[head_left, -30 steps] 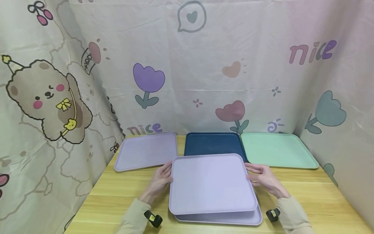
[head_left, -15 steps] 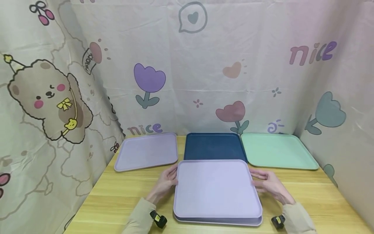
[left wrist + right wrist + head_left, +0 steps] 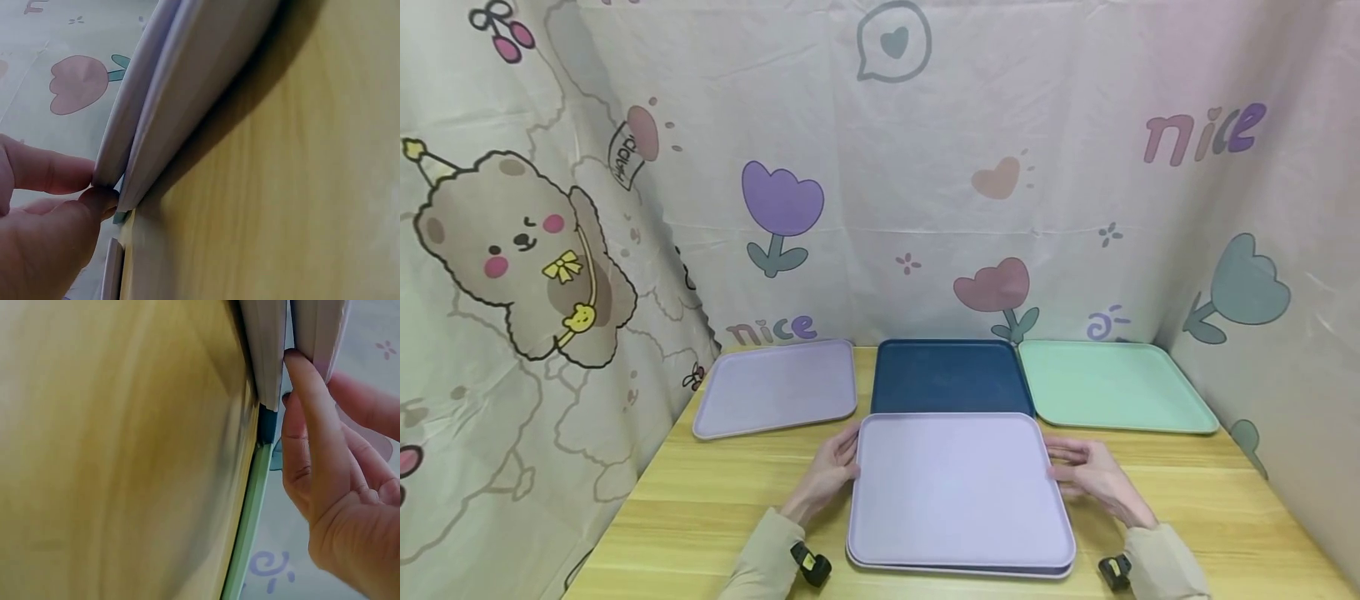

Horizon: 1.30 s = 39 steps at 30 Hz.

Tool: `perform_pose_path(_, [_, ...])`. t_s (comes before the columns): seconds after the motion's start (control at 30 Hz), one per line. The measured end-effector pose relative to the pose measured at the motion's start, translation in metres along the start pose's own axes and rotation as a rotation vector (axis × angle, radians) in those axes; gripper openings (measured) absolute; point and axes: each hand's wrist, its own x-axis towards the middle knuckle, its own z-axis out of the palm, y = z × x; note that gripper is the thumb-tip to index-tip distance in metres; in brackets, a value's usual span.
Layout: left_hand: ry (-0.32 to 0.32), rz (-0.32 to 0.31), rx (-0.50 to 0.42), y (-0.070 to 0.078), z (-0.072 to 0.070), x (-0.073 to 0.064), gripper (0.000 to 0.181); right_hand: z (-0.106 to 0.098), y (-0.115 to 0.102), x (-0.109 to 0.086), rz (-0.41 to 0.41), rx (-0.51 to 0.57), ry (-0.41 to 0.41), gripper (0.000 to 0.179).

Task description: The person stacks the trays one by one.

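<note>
L hand pinches one end of the upper lilac tray, R hand the other, both approx. equally near; its long axis looks to run L–R btwn them. It's directly over the lower lilac tray, w/ a gap by the fingers, near rims slightly offset. Navy tray is close behind, so max. room seems sideways over the counter.

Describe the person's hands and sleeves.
The left hand and right hand are bare, with no glove or ring visible. The left sleeve and right sleeve are plain beige; beside each is a small black device with a yellowish patch.
</note>
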Motion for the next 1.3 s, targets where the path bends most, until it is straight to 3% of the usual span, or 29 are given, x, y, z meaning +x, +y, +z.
perform_pose_path(0.27, [0.033,0.011,0.08,0.003,0.004,-0.002,0.084,0.001,-0.001,0.002,-0.105,-0.08,0.001,0.054])
perform_pose_path(0.43, [0.069,0.011,0.117,0.007,0.008,0.002,0.076,0.003,-0.002,0.012,-0.067,-0.155,0.09,0.048])
perform_pose_path(0.53, [0.082,0.0,0.106,0.007,0.008,0.009,0.068,0.002,-0.002,0.021,-0.063,-0.166,0.101,0.049])
perform_pose_path(0.67, [0.132,-0.044,0.146,0.003,0.007,0.016,0.06,0.001,0.0,0.033,-0.068,-0.147,0.033,0.052])
perform_pose_path(0.83, [0.196,-0.044,0.253,-0.005,0.004,0.024,0.044,-0.001,0.003,0.046,-0.03,-0.149,-0.008,0.05])
perform_pose_path(0.93, [0.225,-0.045,0.262,-0.007,0.002,0.027,0.039,-0.002,0.006,0.05,-0.017,-0.13,-0.019,0.049])
perform_pose_path(1.3, [0.232,-0.072,0.279,-0.005,0.0,0.03,0.036,-0.011,0.012,0.052,-0.044,-0.066,-0.116,0.059])
